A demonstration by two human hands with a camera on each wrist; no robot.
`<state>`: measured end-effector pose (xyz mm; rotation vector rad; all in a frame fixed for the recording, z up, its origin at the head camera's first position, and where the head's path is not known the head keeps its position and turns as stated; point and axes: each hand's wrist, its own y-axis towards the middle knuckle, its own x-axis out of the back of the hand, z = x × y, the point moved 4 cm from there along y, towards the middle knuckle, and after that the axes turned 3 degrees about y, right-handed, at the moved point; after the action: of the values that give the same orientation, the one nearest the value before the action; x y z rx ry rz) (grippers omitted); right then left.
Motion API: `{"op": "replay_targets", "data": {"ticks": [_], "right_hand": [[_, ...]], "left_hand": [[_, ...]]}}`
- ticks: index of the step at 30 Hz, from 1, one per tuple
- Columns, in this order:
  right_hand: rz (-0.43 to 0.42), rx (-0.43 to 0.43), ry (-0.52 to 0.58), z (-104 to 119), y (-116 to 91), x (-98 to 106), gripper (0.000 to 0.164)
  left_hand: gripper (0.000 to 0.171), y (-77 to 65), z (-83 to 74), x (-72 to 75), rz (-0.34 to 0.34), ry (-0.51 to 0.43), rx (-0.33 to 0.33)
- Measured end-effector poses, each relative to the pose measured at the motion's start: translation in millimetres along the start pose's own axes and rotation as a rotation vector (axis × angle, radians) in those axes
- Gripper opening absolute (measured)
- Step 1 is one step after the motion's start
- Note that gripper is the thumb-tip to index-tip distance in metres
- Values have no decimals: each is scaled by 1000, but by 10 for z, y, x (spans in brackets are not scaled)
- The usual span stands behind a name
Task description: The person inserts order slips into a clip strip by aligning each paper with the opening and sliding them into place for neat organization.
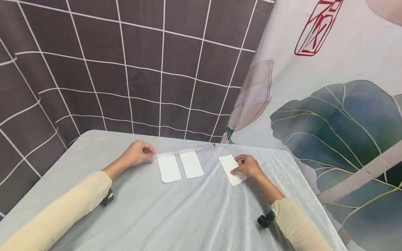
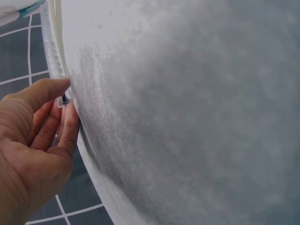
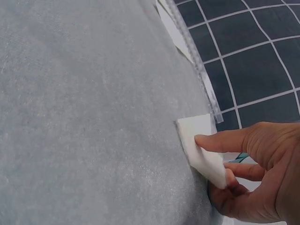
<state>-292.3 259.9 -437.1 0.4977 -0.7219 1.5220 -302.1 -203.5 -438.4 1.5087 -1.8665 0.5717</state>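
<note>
My left hand (image 1: 137,153) pinches the left end of a clear plastic strip (image 1: 201,148) between thumb and fingers near the table's back edge. In the left wrist view a small dark piece sits at the pinched end. Two white rectangular pieces (image 1: 169,169) lie side by side below the strip, their top edges meeting it; whether they are fastened to it I cannot tell. To the right of the strip, my right hand (image 1: 250,167) grips a third white piece (image 3: 202,145) along its side, thumb on top and fingers underneath. This piece looks soft and slightly thick.
A light grey velvety cloth (image 1: 150,216) with creases covers the table. Behind it hangs a dark curtain with white grid lines (image 1: 141,83). At the right is a white hanging with large painted leaves (image 1: 339,122).
</note>
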Motion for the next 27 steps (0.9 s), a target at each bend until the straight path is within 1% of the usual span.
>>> {"op": "replay_targets", "data": {"ticks": [5,12,17,22,27], "right_hand": [[12,23,16,-6,-5,-8,68],[24,37,-20,-18,9,-31,64],[18,32,1,-13,29,-24,59],[19,32,41,14,58,-17,58],[24,10,78,14,80,-11,58]], "left_hand": [[29,-3,10,-18,-5,2,-1],[29,-36,1,3,-5,4,1],[28,-34,3,7,-5,1,-6],[28,-40,6,9,-7,-4,-7],[28,-37,-5,0,-1,-13,-10]]}}
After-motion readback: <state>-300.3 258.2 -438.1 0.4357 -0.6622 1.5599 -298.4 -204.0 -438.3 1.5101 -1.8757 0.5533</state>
